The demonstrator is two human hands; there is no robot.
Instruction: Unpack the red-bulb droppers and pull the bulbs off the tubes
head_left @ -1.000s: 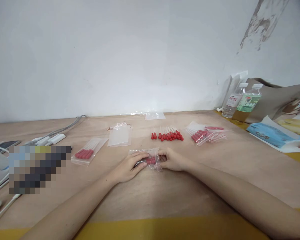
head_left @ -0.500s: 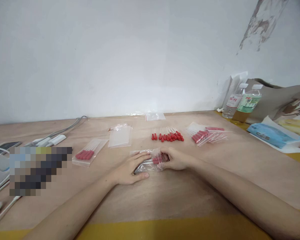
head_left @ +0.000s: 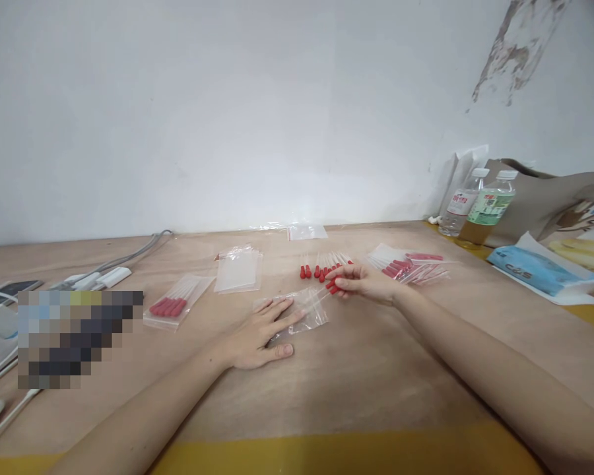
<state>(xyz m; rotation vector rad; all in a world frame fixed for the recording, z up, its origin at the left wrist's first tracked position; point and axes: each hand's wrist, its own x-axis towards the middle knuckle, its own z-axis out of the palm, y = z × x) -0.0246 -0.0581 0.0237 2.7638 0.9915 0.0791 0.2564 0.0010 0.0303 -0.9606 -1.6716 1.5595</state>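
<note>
Head view: your left hand (head_left: pixel 257 336) lies flat, palm down, on the bench (head_left: pixel 356 382), its grip released and its fingers spread over the near end of a clear bag (head_left: pixel 304 309), pinning it to the bench. Your right hand (head_left: pixel 363 282) is just beyond and to the right of the bag's open end, its grip pinched on the red bulbs of a few droppers (head_left: pixel 332 286); their thin clear stems point toward the bag mouth, and whether the tips are inside it cannot be told. The bag lies flat at the bench's middle, between your two hands. Just behind your right hand a loose row of droppers (head_left: pixel 317 269) lies on the bench, red bulbs toward you. To its right lies a pile of filled bags (head_left: pixel 416 265). To the left of the row lies a stack of empty bags (head_left: pixel 238 270), and further left one filled bag (head_left: pixel 175 302). At the far right stand two bottles (head_left: pixel 475 204), near the wall, with a blue packet (head_left: pixel 539 272) in front of them.
</note>
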